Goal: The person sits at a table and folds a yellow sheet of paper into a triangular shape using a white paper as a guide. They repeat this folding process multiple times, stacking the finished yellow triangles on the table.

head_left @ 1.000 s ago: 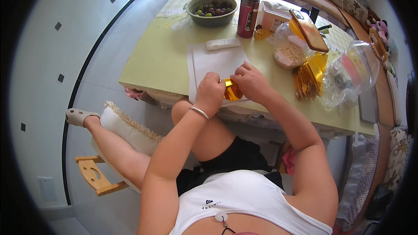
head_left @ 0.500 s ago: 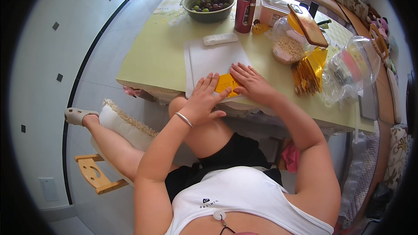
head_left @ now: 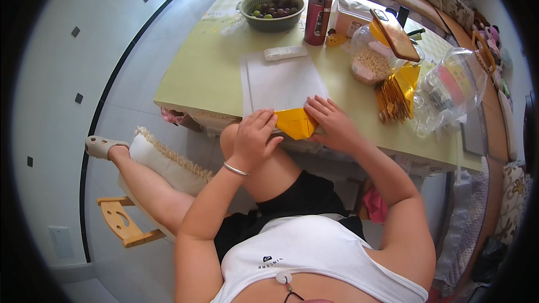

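Note:
A folded sheet of gold foil paper is at the table's near edge, over white paper sheets. My left hand grips its left end, fingers on top and thumb toward me. At the other end, my right hand holds the sheet's right corner, with the thumb partly hidden under it. The near part of the foil tilts down past the edge. Beyond my hands, a small white packet rests on the white sheets. To the right stands a bundle of folded gold foil pieces.
At the back are a basket of grapes and a maroon thermos. On the right a smartphone lies on an orange-lidded jar, beside a clear plastic bag. A tissue box stands behind.
My hands have gone from pressing flat on the gold paper to gripping its two ends. The paper has shifted toward me and its near part now tilts up off the sheets.

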A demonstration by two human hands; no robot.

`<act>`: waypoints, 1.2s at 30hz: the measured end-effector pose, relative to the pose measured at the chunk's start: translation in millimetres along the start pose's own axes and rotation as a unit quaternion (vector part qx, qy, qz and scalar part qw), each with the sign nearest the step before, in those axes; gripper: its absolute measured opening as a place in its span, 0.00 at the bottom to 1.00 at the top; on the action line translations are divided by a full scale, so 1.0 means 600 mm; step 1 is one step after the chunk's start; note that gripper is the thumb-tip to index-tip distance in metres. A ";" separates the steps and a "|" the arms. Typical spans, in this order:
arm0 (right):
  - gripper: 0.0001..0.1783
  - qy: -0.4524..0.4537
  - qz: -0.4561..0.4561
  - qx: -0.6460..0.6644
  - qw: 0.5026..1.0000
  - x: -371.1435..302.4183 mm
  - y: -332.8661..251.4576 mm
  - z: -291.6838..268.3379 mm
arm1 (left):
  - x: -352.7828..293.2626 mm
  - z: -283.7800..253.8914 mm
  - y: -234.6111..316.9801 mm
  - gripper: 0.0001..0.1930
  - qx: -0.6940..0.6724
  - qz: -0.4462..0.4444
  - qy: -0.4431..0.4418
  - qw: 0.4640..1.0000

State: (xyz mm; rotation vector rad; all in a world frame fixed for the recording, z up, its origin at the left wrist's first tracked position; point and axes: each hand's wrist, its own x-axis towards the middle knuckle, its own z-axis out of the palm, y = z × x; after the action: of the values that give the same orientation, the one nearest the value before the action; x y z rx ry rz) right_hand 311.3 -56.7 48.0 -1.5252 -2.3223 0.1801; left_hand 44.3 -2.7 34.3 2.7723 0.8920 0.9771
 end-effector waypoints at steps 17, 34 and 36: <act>0.07 0.296 0.182 0.589 0.729 0.011 -0.108 0.027 | -0.054 -0.049 0.038 0.04 -0.570 -0.407 0.263 0.664; 0.08 0.223 0.098 0.565 0.788 0.013 -0.227 0.042 | -0.196 -0.122 0.051 0.11 -0.535 -0.382 0.339 0.673; 0.08 0.166 0.136 0.584 0.783 0.011 -0.228 0.033 | -0.209 -0.124 0.052 0.12 -0.514 -0.385 0.332 0.691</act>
State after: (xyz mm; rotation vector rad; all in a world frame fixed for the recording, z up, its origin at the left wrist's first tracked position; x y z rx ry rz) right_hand 183.9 -105.0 71.7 -1.0279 -1.1731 1.0840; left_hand -63.3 -106.1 32.1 0.9317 0.9531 1.5748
